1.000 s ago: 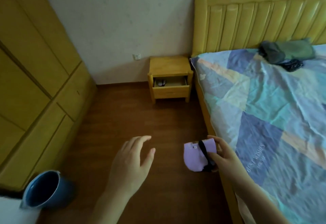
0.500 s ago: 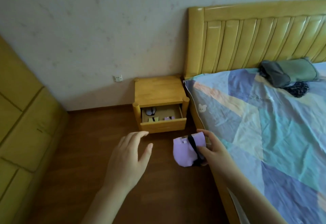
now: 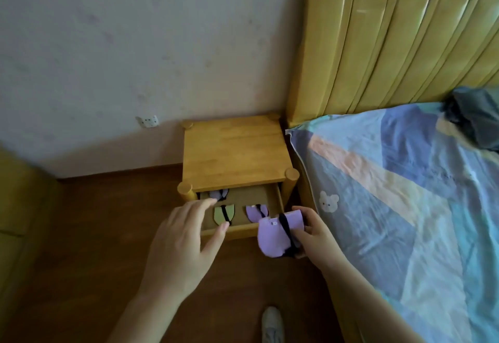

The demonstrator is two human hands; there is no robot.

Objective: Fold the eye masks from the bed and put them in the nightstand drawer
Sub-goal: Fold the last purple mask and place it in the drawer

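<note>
My right hand (image 3: 314, 230) grips a folded purple eye mask (image 3: 274, 234) with a black strap, just in front of the open drawer's right corner. The wooden nightstand (image 3: 235, 151) stands against the wall beside the bed. Its drawer (image 3: 237, 230) is pulled out and holds a folded green mask (image 3: 223, 213), a folded purple mask (image 3: 255, 212) and another purple one (image 3: 218, 194) partly under the top. My left hand (image 3: 186, 237) hovers with fingers spread over the drawer's left front, holding nothing.
The bed with a patchwork sheet (image 3: 405, 194) and yellow headboard (image 3: 391, 40) fills the right side. Dark folded cloth (image 3: 475, 116) lies near the headboard. A wall socket (image 3: 147, 121) sits left of the nightstand. A shoe (image 3: 272, 323) shows on the wooden floor below.
I have come closer to the nightstand. Both hands have moved forward toward the open drawer, the right one still holding the purple mask.
</note>
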